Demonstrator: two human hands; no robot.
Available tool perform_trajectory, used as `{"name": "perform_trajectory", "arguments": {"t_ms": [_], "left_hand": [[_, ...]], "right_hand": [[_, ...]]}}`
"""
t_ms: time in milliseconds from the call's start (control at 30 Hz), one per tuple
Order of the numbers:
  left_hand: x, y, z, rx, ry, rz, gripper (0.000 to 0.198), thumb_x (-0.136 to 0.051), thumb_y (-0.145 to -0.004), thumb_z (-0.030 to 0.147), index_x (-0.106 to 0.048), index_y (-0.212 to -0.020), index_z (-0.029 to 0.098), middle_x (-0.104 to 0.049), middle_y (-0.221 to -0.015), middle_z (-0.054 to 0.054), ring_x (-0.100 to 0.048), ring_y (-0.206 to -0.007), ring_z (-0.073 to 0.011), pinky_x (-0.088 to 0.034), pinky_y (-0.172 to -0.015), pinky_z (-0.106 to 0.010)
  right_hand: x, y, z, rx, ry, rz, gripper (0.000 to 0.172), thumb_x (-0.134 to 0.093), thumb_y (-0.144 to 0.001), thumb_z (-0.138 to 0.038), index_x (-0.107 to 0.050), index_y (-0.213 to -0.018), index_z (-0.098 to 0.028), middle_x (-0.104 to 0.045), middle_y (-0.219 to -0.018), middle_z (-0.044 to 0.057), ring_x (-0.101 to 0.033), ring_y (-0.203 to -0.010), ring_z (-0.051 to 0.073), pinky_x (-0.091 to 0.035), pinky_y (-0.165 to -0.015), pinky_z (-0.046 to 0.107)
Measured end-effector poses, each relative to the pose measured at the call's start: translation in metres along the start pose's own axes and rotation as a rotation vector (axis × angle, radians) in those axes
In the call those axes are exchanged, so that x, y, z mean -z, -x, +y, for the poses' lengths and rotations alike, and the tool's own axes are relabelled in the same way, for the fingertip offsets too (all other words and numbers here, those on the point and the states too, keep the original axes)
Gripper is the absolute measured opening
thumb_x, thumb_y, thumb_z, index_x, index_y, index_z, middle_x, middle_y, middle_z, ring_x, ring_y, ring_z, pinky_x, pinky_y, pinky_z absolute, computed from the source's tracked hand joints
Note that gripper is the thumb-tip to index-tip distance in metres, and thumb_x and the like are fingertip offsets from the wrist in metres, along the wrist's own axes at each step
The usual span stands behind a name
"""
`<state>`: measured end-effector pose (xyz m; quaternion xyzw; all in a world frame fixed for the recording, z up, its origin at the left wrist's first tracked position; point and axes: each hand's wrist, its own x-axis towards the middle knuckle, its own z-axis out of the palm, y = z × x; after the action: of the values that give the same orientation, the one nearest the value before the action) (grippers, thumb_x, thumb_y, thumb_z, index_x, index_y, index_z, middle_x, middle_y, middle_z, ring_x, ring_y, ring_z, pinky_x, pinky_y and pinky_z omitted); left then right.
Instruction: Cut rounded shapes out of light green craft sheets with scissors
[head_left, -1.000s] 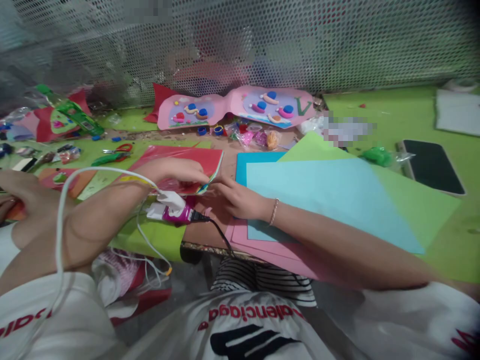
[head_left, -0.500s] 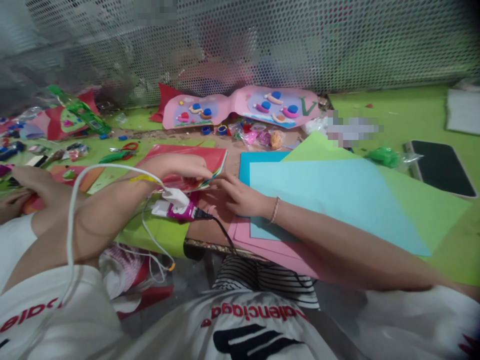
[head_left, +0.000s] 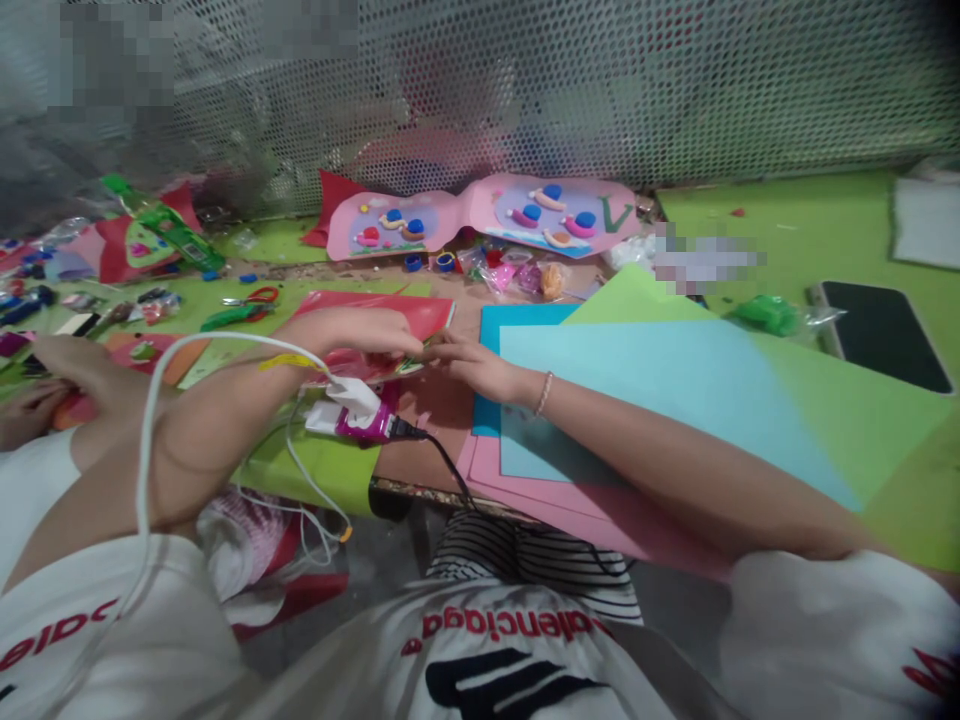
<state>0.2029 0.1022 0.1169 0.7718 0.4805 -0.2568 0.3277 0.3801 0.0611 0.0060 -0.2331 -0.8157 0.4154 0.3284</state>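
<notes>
A pack of coloured paper (head_left: 420,308), red on top and in a shiny clear wrapper, lies before me on the table. My left hand (head_left: 371,332) is closed over its right part, with the thumb at the right edge. From the other side, my right hand (head_left: 484,368) reaches to that same edge, its fingertips closed on it beside the left thumb. The hands partly hide the pack's edge. Under my right wrist are a light blue sheet (head_left: 637,400), a darker blue sheet (head_left: 517,315) and pink sheets (head_left: 540,490).
A purple power adapter (head_left: 367,425) with white chargers and cables sits by my left forearm. Behind stands a pink card (head_left: 454,215) with clay snails. Scissors (head_left: 244,310) and a green bottle (head_left: 169,230) lie left; a phone (head_left: 885,335) lies right. Another person's hand (head_left: 34,410) is far left.
My right hand has risen slightly and its fingers have drawn together at the pack's edge. Fewer of the coloured layers show there. My left hand has hardly moved.
</notes>
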Motion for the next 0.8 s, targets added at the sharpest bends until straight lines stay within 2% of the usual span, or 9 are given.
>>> {"name": "perform_trajectory", "arguments": {"t_ms": [133, 300, 433, 533, 800], "left_hand": [[0.001, -0.001, -0.008, 0.007, 0.03, 0.005, 0.029, -0.047, -0.075, 0.042, -0.057, -0.064, 0.017, -0.062, -0.064, -0.006, -0.056, -0.056, -0.016, -0.043, -0.053, -0.026], [0.001, 0.003, -0.003, 0.068, -0.092, 0.053, 0.031, -0.051, -0.073, 0.046, -0.062, -0.071, 0.016, -0.064, -0.068, -0.007, -0.056, -0.055, -0.0163, -0.042, -0.052, -0.027], [0.0, 0.006, 0.002, 0.103, -0.054, 0.045, 0.032, -0.051, -0.072, 0.044, -0.064, -0.077, 0.016, -0.066, -0.074, -0.008, -0.06, -0.061, -0.0172, -0.045, -0.056, -0.026], [0.0, 0.008, 0.004, 0.111, 0.018, 0.015, 0.03, -0.052, -0.072, 0.041, -0.064, -0.079, 0.015, -0.067, -0.076, -0.009, -0.062, -0.065, -0.0178, -0.048, -0.058, -0.026], [-0.001, 0.007, -0.002, 0.079, -0.015, 0.028, 0.032, -0.048, -0.074, 0.042, -0.065, -0.081, 0.015, -0.066, -0.078, -0.009, -0.062, -0.065, -0.0178, -0.047, -0.058, -0.026]], "right_hand": [[0.008, -0.006, -0.001, -0.028, -0.077, -0.046, 0.035, -0.036, -0.085, -0.014, -0.062, -0.109, -0.012, -0.049, -0.103, 0.008, -0.05, -0.101, 0.02, -0.04, -0.098, 0.039], [0.013, -0.011, -0.002, -0.047, -0.13, -0.068, 0.038, -0.029, -0.089, -0.014, -0.063, -0.108, -0.013, -0.047, -0.104, 0.008, -0.051, -0.1, 0.018, -0.046, -0.092, 0.036], [0.015, -0.016, 0.002, -0.01, 0.036, -0.078, 0.032, -0.037, -0.089, -0.01, -0.065, -0.105, -0.013, -0.051, -0.101, 0.007, -0.053, -0.099, 0.018, -0.044, -0.096, 0.037], [0.015, -0.02, 0.007, 0.045, 0.154, -0.084, 0.028, -0.044, -0.089, -0.008, -0.067, -0.105, -0.013, -0.054, -0.1, 0.008, -0.054, -0.096, 0.018, -0.046, -0.091, 0.036], [0.018, -0.024, 0.013, 0.189, 0.193, -0.07, 0.025, -0.046, -0.09, -0.012, -0.069, -0.102, -0.013, -0.063, -0.096, 0.009, -0.059, -0.085, 0.015, -0.047, -0.077, 0.027]]}}
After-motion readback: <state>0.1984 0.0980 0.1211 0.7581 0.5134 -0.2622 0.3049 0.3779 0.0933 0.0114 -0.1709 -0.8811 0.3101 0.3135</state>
